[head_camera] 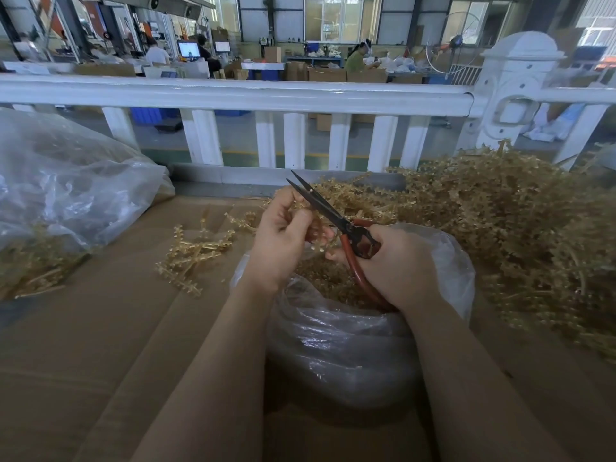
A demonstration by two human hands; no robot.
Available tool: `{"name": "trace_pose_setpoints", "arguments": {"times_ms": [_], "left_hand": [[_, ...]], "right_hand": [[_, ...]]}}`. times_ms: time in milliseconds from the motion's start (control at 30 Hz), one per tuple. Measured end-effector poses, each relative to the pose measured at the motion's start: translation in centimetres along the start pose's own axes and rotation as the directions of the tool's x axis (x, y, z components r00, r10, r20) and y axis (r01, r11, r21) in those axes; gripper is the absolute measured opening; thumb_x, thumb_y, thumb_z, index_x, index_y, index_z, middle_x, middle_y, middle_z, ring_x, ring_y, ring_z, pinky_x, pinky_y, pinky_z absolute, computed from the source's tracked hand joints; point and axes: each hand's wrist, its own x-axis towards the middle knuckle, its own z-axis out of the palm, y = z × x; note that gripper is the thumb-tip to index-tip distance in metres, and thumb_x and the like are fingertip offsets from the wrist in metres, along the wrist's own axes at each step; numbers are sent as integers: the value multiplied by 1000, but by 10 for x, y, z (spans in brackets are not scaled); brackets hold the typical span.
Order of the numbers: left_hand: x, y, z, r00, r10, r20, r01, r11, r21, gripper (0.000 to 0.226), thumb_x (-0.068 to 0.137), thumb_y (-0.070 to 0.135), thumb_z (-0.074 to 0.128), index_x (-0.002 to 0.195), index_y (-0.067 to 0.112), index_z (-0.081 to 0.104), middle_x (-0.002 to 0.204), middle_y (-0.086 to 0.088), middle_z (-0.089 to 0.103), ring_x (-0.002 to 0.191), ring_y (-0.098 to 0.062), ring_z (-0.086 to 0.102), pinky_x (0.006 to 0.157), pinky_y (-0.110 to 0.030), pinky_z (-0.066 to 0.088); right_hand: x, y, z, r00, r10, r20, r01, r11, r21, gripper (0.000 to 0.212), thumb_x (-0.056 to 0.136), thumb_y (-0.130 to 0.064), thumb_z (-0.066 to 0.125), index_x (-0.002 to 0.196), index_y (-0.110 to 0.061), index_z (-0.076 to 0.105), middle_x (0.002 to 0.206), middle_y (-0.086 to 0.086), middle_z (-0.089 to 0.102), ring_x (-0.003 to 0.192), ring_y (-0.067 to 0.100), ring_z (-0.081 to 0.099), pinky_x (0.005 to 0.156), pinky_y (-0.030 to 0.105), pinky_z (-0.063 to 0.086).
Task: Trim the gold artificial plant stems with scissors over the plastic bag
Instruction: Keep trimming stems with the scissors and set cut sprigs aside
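— What is in your hands?

— My left hand (283,235) pinches a knobbly gold plastic stem (313,225); my right hand (393,261) grips the red-handled black steel scissors (336,218), blades slightly apart.

— And below?

— The crinkled clear plastic bag (333,338) — holding gold trimmings, on brown cardboard (100,328).

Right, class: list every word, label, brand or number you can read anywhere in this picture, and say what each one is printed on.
None can be read.
The two monitors far across the hall glow, but their contents are too small and blurred.
The cardboard boxes near them show no legible print.
The scissors, the plastic bag and the cardboard tabletop carry no visible text.
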Motion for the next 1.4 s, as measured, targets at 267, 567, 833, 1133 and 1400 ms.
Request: {"name": "trace_pose_setpoints", "arguments": {"times_ms": [267, 567, 833, 1133, 1400], "left_hand": [[2, -2, 0, 998, 38, 47, -36, 999, -39, 15, 100, 2, 43, 109, -1, 55, 81, -7, 70, 64, -16, 66, 58, -22, 52], [3, -3, 0, 998, 27, 49, -24, 998, -52, 16, 101, 1, 42, 111, -4, 53, 82, -10, 69, 66, -18, 66, 58, -23, 52], [2, 1, 1, 998, 26, 55, -23, 997, -70, 16, 102, -3, 39, 111, -7, 51, 76, -9, 67, 62, -16, 65, 55, -26, 54], [1, 0, 2, 998, 14, 65, -8, 995, -98, 14, 102, -2, 40, 109, -5, 51, 76, -12, 68, 60, -19, 65, 53, -25, 52], [0, 7, 3, 1000, -19, 14, 20, 998, -55, 20, 99, -4, 40, 106, -6, 58, 75, -15, 70, 60, -23, 66, 55, -31, 53]], "right_hand": [[0, 0, 1, 1000, 13, 3, -12, 1000, -13, 65, 69, -88, 51, 73, -24, 65, 61, -6, 63, 57, 9, 60, 58, 32, 54], [1, 2, 2, 1000, -13, -25, 12, 1000, -19, 51, 74, -80, 54, 69, -30, 60, 58, -8, 60, 55, 6, 57, 54, 28, 52], [-1, -2, 2, 995, -46, -88, 52, 996, 71, 33, 73, -80, 41, 66, -48, 44, 50, -20, 47, 72, -12, 57, 63, 6, 41], [-1, -2, 1, 992, -80, -100, 79, 997, -5, 33, 81, -73, 48, 75, -41, 55, 55, -13, 56, 54, 2, 54, 49, 15, 40], [-2, -5, -2, 989, -95, -117, 95, 995, -5, 36, 85, -56, 63, 60, -44, 40, 50, -15, 49, 50, 1, 50, 46, 16, 36]]}}
